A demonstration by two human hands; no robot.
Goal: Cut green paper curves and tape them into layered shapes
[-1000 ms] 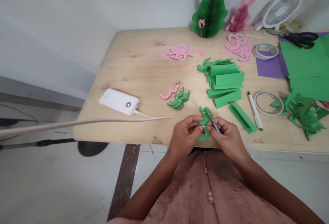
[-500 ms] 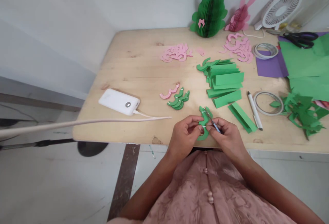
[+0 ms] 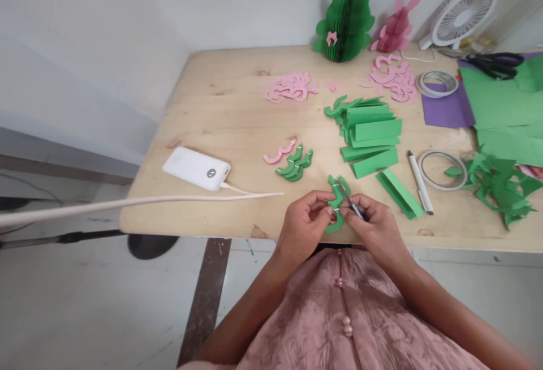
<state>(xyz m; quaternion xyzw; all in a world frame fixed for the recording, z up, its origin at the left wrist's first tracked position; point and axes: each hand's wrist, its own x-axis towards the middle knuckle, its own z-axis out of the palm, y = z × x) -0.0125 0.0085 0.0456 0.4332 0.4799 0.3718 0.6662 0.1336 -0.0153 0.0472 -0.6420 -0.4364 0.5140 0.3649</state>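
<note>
My left hand [image 3: 306, 220] pinches the left edge of a wavy green paper cutout [image 3: 333, 187] with white strips across it, just above the table's front edge. From the right, my right hand [image 3: 375, 223] grips a slim pointed tool [image 3: 355, 207] with a dark tip and a bluish shaft; its exact kind is unclear. The tip lies over the upper part of the cutout. Fingers hide some of the cutout's middle. Beyond my left hand lie similar green cutouts [image 3: 294, 166] and a pink one [image 3: 280, 151], also with white strips.
Folded green paper strips [image 3: 375, 132] lie ahead, beside a white pen [image 3: 421, 183] and a tape roll [image 3: 442, 170]. Green scraps [image 3: 503, 189] sit at right. A white power bank [image 3: 196, 168] with a cable is at left. A green paper rabbit [image 3: 347, 25] stands behind.
</note>
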